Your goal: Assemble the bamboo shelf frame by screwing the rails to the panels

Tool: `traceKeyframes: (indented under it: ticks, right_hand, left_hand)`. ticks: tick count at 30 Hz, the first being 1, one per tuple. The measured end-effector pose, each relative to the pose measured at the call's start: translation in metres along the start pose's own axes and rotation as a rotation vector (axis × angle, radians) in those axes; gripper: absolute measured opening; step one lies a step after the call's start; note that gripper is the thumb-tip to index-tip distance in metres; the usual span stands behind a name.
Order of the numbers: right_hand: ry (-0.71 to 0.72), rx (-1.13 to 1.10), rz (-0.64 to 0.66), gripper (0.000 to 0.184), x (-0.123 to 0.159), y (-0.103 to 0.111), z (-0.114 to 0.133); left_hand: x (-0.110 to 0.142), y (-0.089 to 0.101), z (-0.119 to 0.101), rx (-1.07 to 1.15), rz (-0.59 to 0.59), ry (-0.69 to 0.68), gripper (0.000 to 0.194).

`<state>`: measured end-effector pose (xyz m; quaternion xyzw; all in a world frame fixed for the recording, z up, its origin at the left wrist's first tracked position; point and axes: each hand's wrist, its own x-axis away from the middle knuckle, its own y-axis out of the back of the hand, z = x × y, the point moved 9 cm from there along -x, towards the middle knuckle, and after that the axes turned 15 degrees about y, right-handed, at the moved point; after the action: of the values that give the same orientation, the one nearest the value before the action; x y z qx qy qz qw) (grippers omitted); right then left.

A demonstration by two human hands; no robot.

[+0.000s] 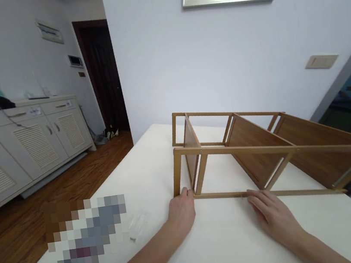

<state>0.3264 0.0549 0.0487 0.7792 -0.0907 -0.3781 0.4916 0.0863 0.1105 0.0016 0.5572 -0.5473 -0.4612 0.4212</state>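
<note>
One brown wooden shelf frame (256,135) could skew under uneven pressure: left hand (182,211) grips its corner, right hand's (273,212) hold I can't tell.

White table (224,246), wooden shelf frame (258,143) lying on its side, clear plastic bag (138,220) toward the left, pixelated object (93,234) beside it.

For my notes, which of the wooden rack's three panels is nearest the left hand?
The leftmost panel: its lower corner is beside the left hand, while the middle panel and rightmost panel stand farther along the rack.
</note>
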Motion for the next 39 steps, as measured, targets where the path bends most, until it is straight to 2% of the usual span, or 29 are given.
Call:
traceKeyframes:
  ticks: [6,14,17,20,33,39]
  right_hand:
    - [0.12,-0.152,-0.062,0.027,-0.054,-0.007,0.048]
    - [0.138,-0.276,-0.097,0.036,-0.091,-0.037,0.073]
    - [0.137,-0.331,-0.11,0.039,-0.095,-0.041,0.078]
    - [0.074,-0.362,-0.145,0.038,-0.092,-0.041,0.071]
    - [0.041,-0.466,-0.196,0.013,-0.088,-0.039,0.069]
    - [0.08,-0.477,-0.183,0.023,-0.089,-0.036,0.074]
  left_hand:
    - [0.005,0.0,-0.001,0.018,0.024,-0.009,0.029]
    - [0.008,0.004,0.001,0.059,0.022,-0.006,0.03]
    - [0.008,0.006,0.002,0.074,0.021,-0.009,0.029]
    - [0.008,0.006,0.002,0.081,0.022,-0.011,0.028]
    - [0.008,0.004,0.002,0.094,0.05,-0.016,0.026]
    - [0.008,0.001,0.004,0.107,0.062,-0.02,0.03]
